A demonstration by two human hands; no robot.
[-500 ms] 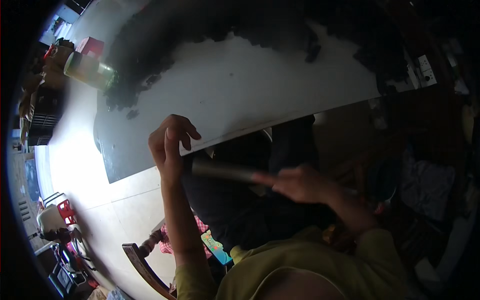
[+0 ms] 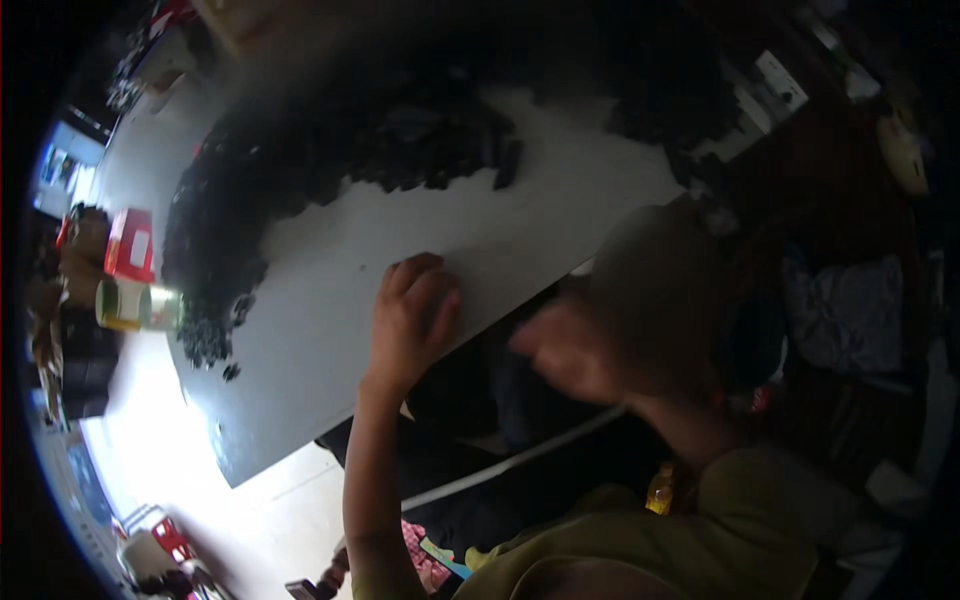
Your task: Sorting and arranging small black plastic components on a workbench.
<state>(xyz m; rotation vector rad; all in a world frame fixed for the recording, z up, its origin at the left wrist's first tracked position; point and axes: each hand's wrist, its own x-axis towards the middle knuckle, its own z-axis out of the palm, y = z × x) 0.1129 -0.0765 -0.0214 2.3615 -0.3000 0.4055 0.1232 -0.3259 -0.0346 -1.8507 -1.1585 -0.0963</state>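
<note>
Dim light falls over a pale counter [image 2: 540, 235]. Blurred, a flat oval paddle [image 2: 660, 260] sits just beyond the fingers of the right hand [image 2: 580, 350], which seem wrapped round its base, probably to leave its broad face free. To their left, the left hand [image 2: 410, 315] curls loosely by the counter's edge, perhaps for support; I can't tell whether it holds anything. Beyond its fingers sprawl dark pieces [image 2: 400, 150].

One head-worn fisheye view, downward and close, across the grey table [image 2: 320, 320]
</note>
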